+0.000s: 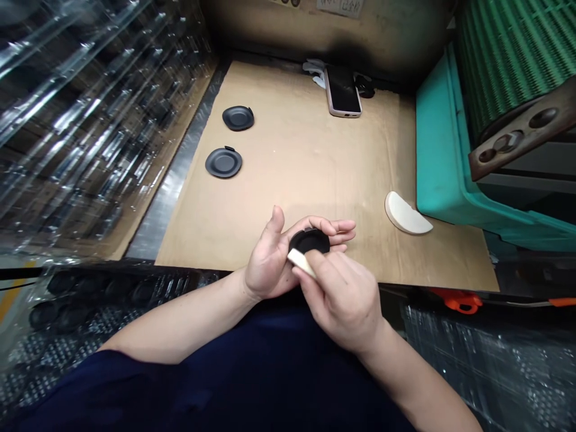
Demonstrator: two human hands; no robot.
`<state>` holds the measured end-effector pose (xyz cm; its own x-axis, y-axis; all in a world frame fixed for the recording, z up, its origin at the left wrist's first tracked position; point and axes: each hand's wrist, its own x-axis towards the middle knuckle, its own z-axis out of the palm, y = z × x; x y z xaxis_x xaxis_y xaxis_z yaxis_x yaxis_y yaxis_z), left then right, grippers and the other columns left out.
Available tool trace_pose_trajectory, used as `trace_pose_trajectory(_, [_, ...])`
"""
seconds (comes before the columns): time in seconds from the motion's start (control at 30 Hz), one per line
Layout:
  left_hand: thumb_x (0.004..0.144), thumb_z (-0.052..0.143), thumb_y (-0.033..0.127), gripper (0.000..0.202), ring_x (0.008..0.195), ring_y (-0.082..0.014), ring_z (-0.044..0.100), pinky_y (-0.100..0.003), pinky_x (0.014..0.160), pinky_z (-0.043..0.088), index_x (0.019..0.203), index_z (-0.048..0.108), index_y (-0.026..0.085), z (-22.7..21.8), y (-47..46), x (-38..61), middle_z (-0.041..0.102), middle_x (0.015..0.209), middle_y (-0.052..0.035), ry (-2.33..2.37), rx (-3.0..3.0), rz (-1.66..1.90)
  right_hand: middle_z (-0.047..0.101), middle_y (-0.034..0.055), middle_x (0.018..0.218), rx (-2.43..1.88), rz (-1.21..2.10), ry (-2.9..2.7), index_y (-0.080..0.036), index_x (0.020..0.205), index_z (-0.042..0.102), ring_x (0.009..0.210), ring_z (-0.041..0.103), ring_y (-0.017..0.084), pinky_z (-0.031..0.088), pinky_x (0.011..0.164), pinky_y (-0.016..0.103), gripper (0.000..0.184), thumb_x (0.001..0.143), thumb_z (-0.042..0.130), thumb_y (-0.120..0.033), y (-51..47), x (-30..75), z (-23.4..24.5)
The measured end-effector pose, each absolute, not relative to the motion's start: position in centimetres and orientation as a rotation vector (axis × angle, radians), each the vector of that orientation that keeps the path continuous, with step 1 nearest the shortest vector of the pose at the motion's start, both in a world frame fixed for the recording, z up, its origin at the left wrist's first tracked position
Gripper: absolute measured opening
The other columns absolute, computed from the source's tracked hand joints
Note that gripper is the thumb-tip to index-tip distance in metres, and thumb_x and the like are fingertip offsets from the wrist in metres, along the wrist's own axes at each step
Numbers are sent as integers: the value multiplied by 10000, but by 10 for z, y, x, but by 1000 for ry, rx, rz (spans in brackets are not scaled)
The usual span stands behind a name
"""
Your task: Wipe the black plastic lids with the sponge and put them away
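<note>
My left hand (270,258) lies palm up near the front edge of the cardboard sheet (315,168) and cradles a round black cap (309,241) on its fingers. My right hand (342,294) is closed in a pinch on a small white piece (300,261), whose end touches the cap's near rim. Two more black caps rest on the cardboard at the left: one (224,162) closer, one (238,117) farther back.
A phone (342,90) lies face up at the cardboard's far edge. A white half-round piece (405,215) rests by a teal crate (443,162) on the right. Clear plastic trays (90,120) are stacked at left. An orange tool (459,300) lies at the right front.
</note>
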<state>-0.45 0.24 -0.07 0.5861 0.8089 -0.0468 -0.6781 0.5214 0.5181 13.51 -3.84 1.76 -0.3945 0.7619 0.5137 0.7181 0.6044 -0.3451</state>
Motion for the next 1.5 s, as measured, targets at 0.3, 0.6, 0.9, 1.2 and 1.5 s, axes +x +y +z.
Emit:
trace_pose_trajectory(0.3, [967,246,754,764,1465,-373,434,-533,1237,271,1045,689,137,1,2,-3,593,1440,-205,342,504,923,627,36,720,-1108,82,-2200,-81,1079,670,639,542,158,437,598,307,174,993,582,-205,-40,134,13])
trace_pose_trajectory(0.6, [1031,469,347,265,1488,-308,426,-522,1260,249,1079,658,169,-6,-1,-1,594,1456,-161,339,495,1030,649,40,759,-1139,108,-2248,-82,1132,640,663,554,156,432,614,307,184,997,587,-196,-48,145,7])
trace_pose_trajectory(0.9, [1040,456,326,293,1481,-308,439,-496,1267,252,1100,682,149,-5,0,-3,582,1477,-172,348,415,1036,599,13,708,-1228,26,-2249,-85,1144,642,628,515,150,388,589,313,195,984,605,-190,-55,151,4])
trace_pose_trajectory(1.2, [1024,490,388,429,1477,-360,430,-515,1249,285,1306,654,108,-6,3,-5,514,1537,-202,298,383,942,623,17,703,-1241,-95,-2241,-86,1158,636,616,521,146,385,591,309,212,977,627,-197,-47,158,4])
trace_pose_trajectory(1.5, [1042,441,384,475,1484,-365,417,-528,1222,322,1365,624,87,-9,3,-5,529,1517,-221,306,386,842,634,36,713,-1289,-204,-2169,-72,1155,645,625,555,159,419,599,306,223,983,618,-210,-36,160,3])
